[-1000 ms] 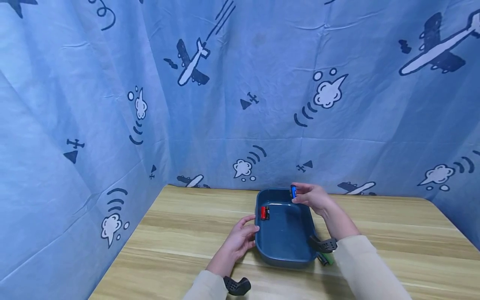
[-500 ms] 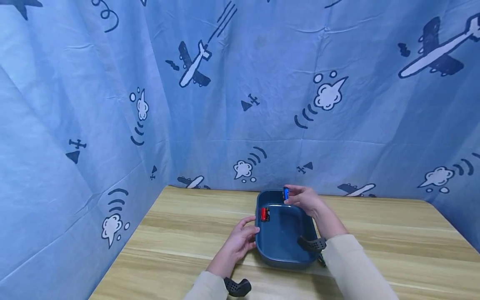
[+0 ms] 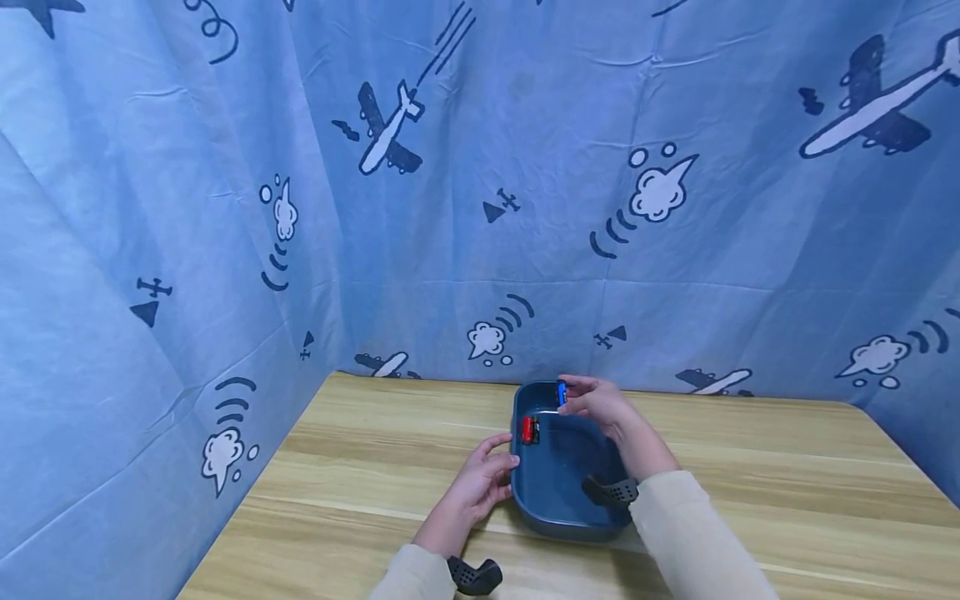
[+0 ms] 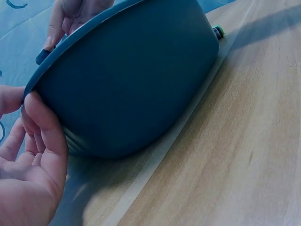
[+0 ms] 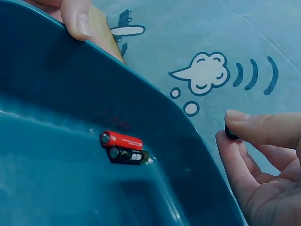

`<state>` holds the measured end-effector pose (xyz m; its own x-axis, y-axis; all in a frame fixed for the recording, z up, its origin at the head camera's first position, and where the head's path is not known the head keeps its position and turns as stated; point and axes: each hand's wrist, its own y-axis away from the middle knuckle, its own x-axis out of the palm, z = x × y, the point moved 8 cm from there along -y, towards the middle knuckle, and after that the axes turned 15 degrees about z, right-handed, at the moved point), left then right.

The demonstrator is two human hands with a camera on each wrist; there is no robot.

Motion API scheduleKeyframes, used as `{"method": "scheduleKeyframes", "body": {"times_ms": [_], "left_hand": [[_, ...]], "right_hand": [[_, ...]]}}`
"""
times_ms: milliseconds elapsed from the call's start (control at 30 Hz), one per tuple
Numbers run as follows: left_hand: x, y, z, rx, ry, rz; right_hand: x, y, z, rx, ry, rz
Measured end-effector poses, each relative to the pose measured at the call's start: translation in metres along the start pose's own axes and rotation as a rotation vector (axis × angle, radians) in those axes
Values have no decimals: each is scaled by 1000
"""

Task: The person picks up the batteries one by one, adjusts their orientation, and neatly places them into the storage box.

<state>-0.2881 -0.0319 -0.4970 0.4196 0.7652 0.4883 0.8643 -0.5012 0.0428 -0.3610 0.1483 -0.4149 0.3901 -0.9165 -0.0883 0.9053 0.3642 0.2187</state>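
A dark blue plastic tub (image 3: 564,475) sits on the table. My left hand (image 3: 480,479) grips its left rim, thumb over the edge and fingers against the outer wall. Over the tub's far end, my right hand (image 3: 606,408) pinches a blue battery (image 3: 562,395) between thumb and fingers; in the right wrist view only the battery's dark end (image 5: 230,133) shows. Inside the tub, a red battery (image 5: 123,140) and a black battery (image 5: 128,155) lie side by side near the left wall.
A small green-and-black end of a battery-like thing (image 4: 218,32) pokes out beyond the tub in the left wrist view; the right arm hides it in the head view. Behind the wooden table (image 3: 360,467) hangs a blue patterned curtain (image 3: 420,250).
My right hand has moved left and slightly down with the blue battery, further over the tub. The green and black things at the tub's right are now covered by the arm. My left hand stays put.
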Motion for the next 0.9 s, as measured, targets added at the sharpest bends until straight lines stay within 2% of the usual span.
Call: {"method": "scheduleKeyframes", "body": {"times_ms": [300,567,900], "left_hand": [[0,-1,0,-4,1,4],[1,-2,0,-12,13,7],[-1,-2,0,-18,11,19]], "right_hand": [[7,-7,-10,35,0,15],[6,-11,-16,56,30,-22],[9,-19,-29,86,19,-10]]}}
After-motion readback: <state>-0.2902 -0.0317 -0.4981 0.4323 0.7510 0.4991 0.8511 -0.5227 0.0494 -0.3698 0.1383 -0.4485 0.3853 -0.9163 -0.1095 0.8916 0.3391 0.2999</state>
